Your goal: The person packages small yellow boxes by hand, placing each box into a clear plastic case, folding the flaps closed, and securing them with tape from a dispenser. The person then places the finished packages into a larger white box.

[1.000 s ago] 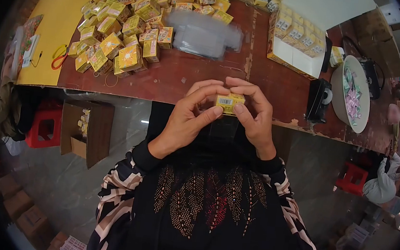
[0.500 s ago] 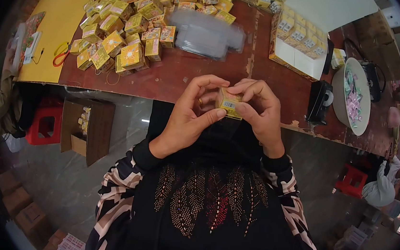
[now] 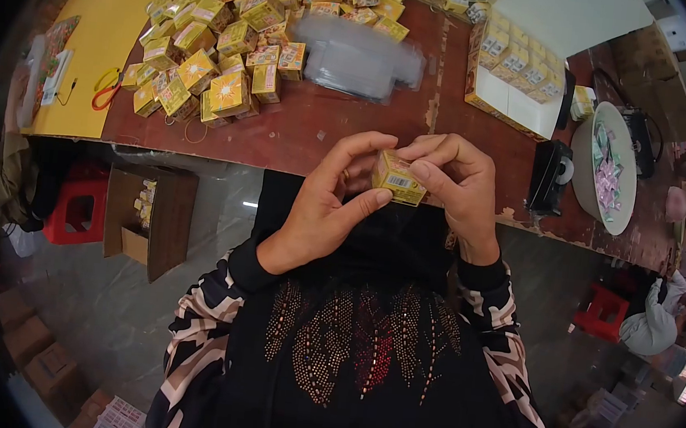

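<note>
A small yellow box (image 3: 400,180) with a barcode is held between my two hands at the table's near edge. My left hand (image 3: 332,196) has its thumb and fingers round the left side of the box. At the upper right corner of the box, the thumb and fingertips of my right hand (image 3: 463,184) press together. Beyond my hands lies a stack of clear plastic sheets (image 3: 349,62), and left of it a large heap of similar yellow boxes (image 3: 231,92).
An open carton (image 3: 486,96) with rows of small boxes stands back right. Near the right edge are a black tape dispenser (image 3: 546,180) and a white bowl (image 3: 627,192) of wrapped pieces. Orange scissors (image 3: 105,94) lie left. A person (image 3: 653,322) sits far right.
My right hand has moved slightly right and up, and more of the box's front and right side shows. The box remains between my hands.
</note>
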Demonstrator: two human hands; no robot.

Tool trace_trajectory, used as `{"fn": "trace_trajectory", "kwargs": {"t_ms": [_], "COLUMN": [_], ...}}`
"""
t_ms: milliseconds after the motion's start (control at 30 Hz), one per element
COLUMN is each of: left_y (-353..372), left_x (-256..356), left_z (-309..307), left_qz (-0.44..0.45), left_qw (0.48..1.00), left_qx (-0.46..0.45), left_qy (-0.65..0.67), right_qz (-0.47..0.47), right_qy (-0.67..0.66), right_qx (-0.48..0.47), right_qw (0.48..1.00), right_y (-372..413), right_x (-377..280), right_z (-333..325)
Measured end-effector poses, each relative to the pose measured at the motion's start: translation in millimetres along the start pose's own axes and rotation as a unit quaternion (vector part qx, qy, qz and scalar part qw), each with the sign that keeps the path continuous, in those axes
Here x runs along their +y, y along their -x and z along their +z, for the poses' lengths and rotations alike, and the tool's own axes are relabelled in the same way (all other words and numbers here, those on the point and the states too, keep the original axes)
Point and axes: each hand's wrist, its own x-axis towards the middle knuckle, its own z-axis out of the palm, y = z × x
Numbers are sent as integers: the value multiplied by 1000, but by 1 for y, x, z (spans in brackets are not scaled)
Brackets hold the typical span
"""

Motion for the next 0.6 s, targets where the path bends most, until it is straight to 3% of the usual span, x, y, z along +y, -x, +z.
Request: {"fn": "trace_trajectory", "kwargs": {"t_ms": [167,367,433,467,533,600], "left_y": [0,0,-5,-8,-10,-10], "left_x": [-5,-6,-5,-4,2,6], "left_z": [-6,-8,-9,-10,-13,-22], "left_qz": [22,23,44,51,34,-33], "left_qw": [998,998,998,997,995,980], "left_qx": [-6,-5,51,49,91,38], "left_qy": [-56,-60,16,16,-25,-195], "right_qz": [-25,-147,-6,-13,111,95], "right_qy": [25,100,20,23,4,81], "right_qx": [-18,-41,12,10,-32,-52], "right_qw": [999,983,1000,1000,993,991], "right_y": [4,11,16,18,18,7], "right_x": [4,20,10,8,4,-4], "right_z": [-2,1,12,12,7,-10]}}
